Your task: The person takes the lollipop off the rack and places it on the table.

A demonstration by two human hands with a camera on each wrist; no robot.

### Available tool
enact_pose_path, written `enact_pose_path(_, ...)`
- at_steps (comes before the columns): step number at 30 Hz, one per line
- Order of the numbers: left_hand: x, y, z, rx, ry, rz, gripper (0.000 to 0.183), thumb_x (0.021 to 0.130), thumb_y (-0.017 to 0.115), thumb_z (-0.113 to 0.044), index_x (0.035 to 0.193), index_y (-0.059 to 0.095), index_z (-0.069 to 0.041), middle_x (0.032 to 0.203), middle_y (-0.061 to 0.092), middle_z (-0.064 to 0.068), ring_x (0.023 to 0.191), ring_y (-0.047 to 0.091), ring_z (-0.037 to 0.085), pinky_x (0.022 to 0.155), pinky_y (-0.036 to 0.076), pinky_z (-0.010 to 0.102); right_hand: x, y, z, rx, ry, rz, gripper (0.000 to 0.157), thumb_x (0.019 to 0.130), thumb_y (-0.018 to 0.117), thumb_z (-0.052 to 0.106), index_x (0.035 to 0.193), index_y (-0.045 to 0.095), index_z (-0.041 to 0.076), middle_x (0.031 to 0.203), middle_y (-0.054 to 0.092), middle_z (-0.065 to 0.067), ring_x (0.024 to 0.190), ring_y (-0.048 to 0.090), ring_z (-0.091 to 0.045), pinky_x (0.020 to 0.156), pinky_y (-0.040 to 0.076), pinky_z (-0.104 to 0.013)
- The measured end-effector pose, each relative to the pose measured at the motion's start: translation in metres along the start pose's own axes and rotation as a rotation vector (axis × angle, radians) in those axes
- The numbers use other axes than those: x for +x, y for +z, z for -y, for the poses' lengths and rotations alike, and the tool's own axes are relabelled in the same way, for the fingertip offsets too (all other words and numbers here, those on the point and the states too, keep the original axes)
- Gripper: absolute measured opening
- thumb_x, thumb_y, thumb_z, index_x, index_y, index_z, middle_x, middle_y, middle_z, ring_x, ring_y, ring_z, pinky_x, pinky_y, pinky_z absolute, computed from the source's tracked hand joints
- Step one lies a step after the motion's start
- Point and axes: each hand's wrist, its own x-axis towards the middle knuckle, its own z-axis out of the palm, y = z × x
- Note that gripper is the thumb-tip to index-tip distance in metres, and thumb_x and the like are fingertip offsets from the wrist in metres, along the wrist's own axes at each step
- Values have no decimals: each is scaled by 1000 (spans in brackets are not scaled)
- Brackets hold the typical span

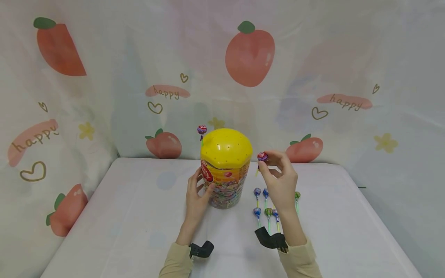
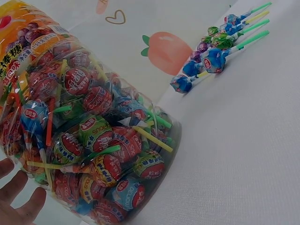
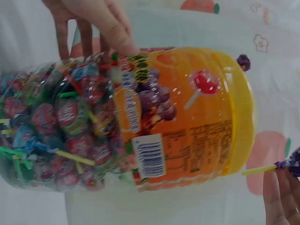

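Observation:
A clear plastic jar [image 1: 226,193] full of wrapped lollipops stands on the table, slightly tilted, under a yellow lid [image 1: 226,148] dotted with small holes. My left hand [image 1: 197,199] holds its left side, thumb in front and fingers behind. Between thumb and fingertips, my right hand [image 1: 279,179] pinches a purple lollipop [image 1: 262,156] just right of the lid, its yellow stick pointing down. In the right wrist view that yellow stick [image 3: 259,170] ends close to the lid's edge. Another purple lollipop [image 1: 202,129] stands head up at the lid's left edge, its stick base hidden.
Several lollipops lie in rows right of the jar, among them a blue one [image 1: 257,211] and a green one [image 1: 269,212]; my right hand and forearm partly cover them. A white cloth covers the table [image 1: 139,216]. Behind hangs a fruit-printed curtain [image 1: 250,108].

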Motion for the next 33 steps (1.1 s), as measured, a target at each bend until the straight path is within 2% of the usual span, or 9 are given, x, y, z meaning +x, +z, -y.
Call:
enact_pose_path(4, -3, -4, -24, -5, -14, 11, 64, 90, 66, -12, 146, 36, -2, 137, 43, 24, 130, 43, 42, 104, 42, 60, -9, -4, -13, 1, 31, -15, 30, 85, 68, -2, 114, 62, -3, 97, 65, -8, 80, 61, -1, 67, 55, -11)
enact_pose_path(5, -3, -5, -25, -6, -11, 10, 64, 90, 66, -12, 146, 36, -2, 137, 43, 23, 130, 43, 42, 104, 42, 60, -12, -5, -19, 2, 31, -19, 30, 85, 69, -1, 114, 62, -2, 97, 65, -6, 79, 61, -1, 67, 55, -11)
enact_pose_path(12, -3, -5, -25, -9, -13, 11, 64, 90, 65, -12, 146, 35, -2, 138, 43, 22, 131, 42, 40, 104, 42, 60, -27, -15, -40, -31, 122, -39, 30, 85, 69, -1, 114, 63, 0, 95, 65, 5, 78, 61, 0, 65, 54, -11)
enact_pose_path(16, -3, -5, -24, -4, -18, 13, 64, 90, 66, -11, 146, 35, -2, 138, 43, 23, 131, 43, 41, 104, 42, 60, -34, -23, -51, -33, 139, -48, 31, 83, 69, -5, 113, 62, -4, 93, 65, 7, 76, 61, -1, 64, 54, -10)
enact_pose_path(23, 2, 3, 11, -1, -19, 5, 68, 90, 67, -15, 149, 33, -13, 143, 41, 18, 134, 40, 39, 105, 41, 59, -47, -37, -65, 18, 230, -64, 29, 84, 68, -3, 113, 63, -2, 90, 65, 11, 76, 63, -2, 65, 56, -14)
enact_pose_path(33, 2, 3, 18, 23, 12, -2, 67, 90, 68, -26, 148, 34, -24, 141, 43, 9, 132, 44, 30, 103, 46, 52, -55, -52, -78, -11, 270, -105, 31, 83, 69, -4, 113, 63, -4, 87, 65, 11, 73, 62, -1, 59, 54, -13)
